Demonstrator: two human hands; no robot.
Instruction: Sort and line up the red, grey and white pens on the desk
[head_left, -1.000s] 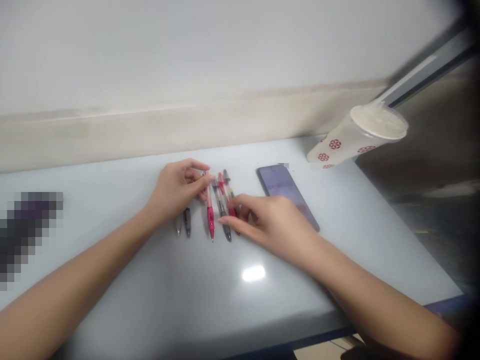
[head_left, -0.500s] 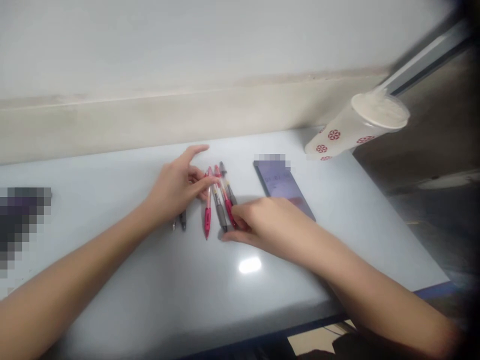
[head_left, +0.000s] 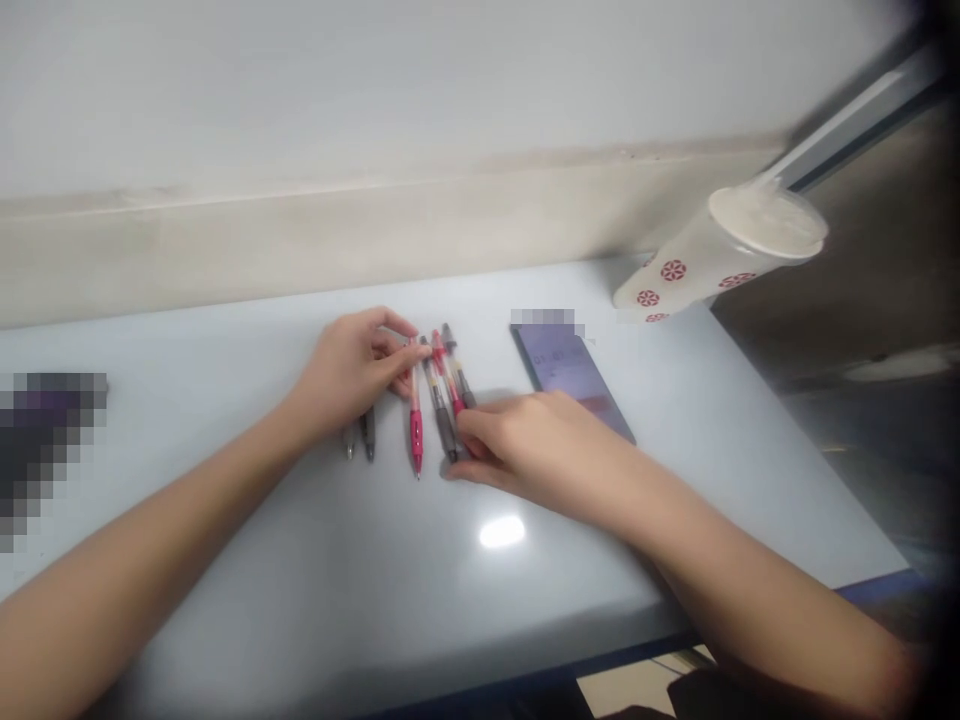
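My left hand (head_left: 352, 360) pinches the upper end of a red pen (head_left: 417, 430), its thumb beside the top of a grey pen (head_left: 442, 415). Curled fingers of my right hand (head_left: 517, 445) close around the lower ends of the right-hand pens, with the thumb by the grey pen's tip. A second red pen (head_left: 448, 375) runs under those fingers, and a dark-capped grey pen (head_left: 463, 380) lies beside it; their tips are hidden. Beneath my left hand the lower ends of a dark pen (head_left: 367, 437) and a clear pen (head_left: 349, 443) stick out.
A phone (head_left: 574, 375) with a lit screen lies right of the pens on the white table (head_left: 337, 600). A lidded cup with red patterns (head_left: 697, 265) stands at the back right by the wall (head_left: 300, 240). A dark, blurred-out object (head_left: 52, 430) lies far left.
My left index finger, stretched out before, has come down onto the red pen's upper end. The grey pen's top has become visible beside my thumb. My right hand has hardly moved.
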